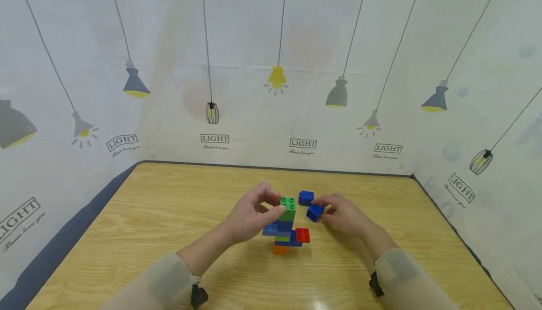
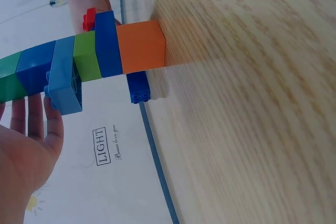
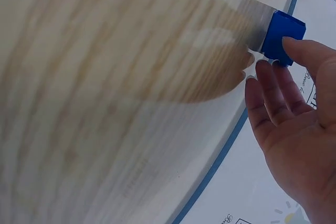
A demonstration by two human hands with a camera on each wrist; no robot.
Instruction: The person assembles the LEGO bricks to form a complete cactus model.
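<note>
A small tower of bricks point(image 1: 287, 227) stands on the wooden table point(image 1: 169, 216): orange base, blue and green layers, a light blue plate, a red brick point(image 1: 302, 234) sticking out to the right, and a green brick point(image 1: 288, 205) on top. My left hand point(image 1: 277, 203) grips the tower at its green top, thumb against the side. In the left wrist view the tower point(image 2: 100, 56) lies sideways with my left hand point(image 2: 31, 129) behind it. My right hand point(image 1: 321, 207) pinches a loose blue brick point(image 1: 315, 212) just right of the tower's top. The right wrist view shows this brick point(image 3: 281, 32) between thumb and fingertips point(image 3: 262, 74).
A second loose blue brick point(image 1: 306, 198) lies on the table behind the tower; it shows in the left wrist view point(image 2: 138, 86) too. Lamp-patterned walls point(image 1: 275, 89) close in the table at the back and both sides.
</note>
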